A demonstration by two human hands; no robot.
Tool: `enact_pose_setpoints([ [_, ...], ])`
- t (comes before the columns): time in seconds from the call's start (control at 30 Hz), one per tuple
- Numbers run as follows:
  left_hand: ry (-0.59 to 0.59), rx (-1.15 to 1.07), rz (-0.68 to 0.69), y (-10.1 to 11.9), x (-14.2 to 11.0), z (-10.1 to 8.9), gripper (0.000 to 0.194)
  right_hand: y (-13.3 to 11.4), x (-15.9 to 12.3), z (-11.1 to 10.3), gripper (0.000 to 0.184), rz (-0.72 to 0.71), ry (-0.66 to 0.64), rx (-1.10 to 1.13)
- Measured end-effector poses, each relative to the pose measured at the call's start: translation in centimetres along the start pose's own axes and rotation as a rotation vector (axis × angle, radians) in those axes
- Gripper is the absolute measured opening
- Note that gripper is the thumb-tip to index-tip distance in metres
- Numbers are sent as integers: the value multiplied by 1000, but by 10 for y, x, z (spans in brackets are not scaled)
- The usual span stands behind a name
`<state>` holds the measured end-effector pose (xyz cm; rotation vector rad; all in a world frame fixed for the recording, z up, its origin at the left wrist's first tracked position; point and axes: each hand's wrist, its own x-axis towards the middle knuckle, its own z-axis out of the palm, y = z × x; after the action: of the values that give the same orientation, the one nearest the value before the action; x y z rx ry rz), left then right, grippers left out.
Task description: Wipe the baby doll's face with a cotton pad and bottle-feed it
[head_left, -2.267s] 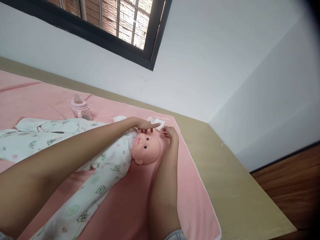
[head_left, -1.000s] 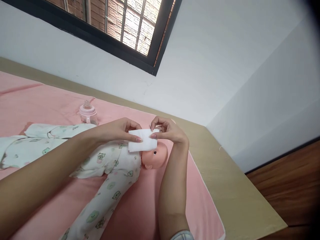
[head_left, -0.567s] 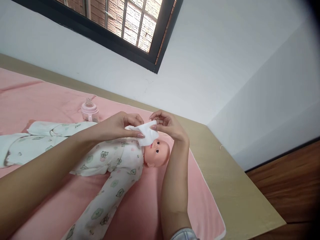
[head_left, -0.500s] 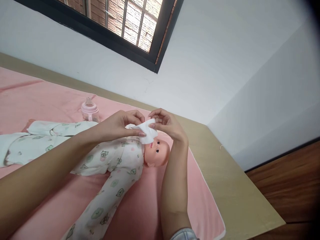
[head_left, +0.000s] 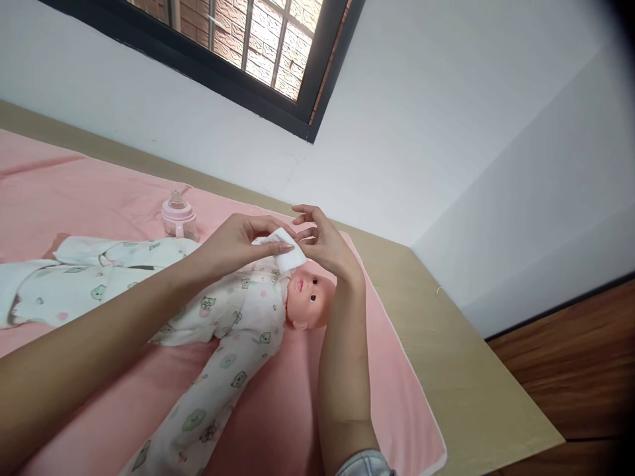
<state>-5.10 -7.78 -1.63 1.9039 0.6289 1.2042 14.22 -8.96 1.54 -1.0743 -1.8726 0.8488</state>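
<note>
Hands (head_left: 237, 239) (head_left: 328, 248) flank a white cloth (head_left: 292, 259) near the doll's head (head_left: 303, 304).

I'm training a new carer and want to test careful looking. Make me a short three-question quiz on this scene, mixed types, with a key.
1. Multiple choice. What is the left hand gripping?
a) a brown wooden spoon
b) a thin white tissue-like sheet
c) a green foam sponge

2. True or false. The smooth-headed doll in white printed clothes lies on a pink fabric mat with a white edge, both its dark eyes showing.

3. Fill in. The clear baby bottle with a see-through teat has a ____ ring-shaped collar.

Key: 1 b; 2 true; 3 pink.
</note>
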Motion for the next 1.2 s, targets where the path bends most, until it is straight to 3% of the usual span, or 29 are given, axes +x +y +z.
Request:
enact_pose_setpoints([
  [0.13,24,-24,-90,5,-2,-2,21,9,-4,-18,61,46,36,4],
  [0.23,-91,-27,-110,5,-1,-3,23,33,-2,-37,61,63,71,96],
  [0.37,-265,136,-114,-4,0,1,24,87,5,-51,53,153,155,261],
  [0.53,-371,403,-65,-16,0,13,21,152,5,-44,47,306,198,562],
  [0.67,-392,486,-74,-18,-2,22,16,186,2,-29,40,380,216,718],
  [0.87,-395,546,-68,-19,-5,27,16,210,5,-20,22,460,310,812],
  [1.2,-420,619,43,-19,-8,33,18,220,9,-19,21,420,379,882],
])
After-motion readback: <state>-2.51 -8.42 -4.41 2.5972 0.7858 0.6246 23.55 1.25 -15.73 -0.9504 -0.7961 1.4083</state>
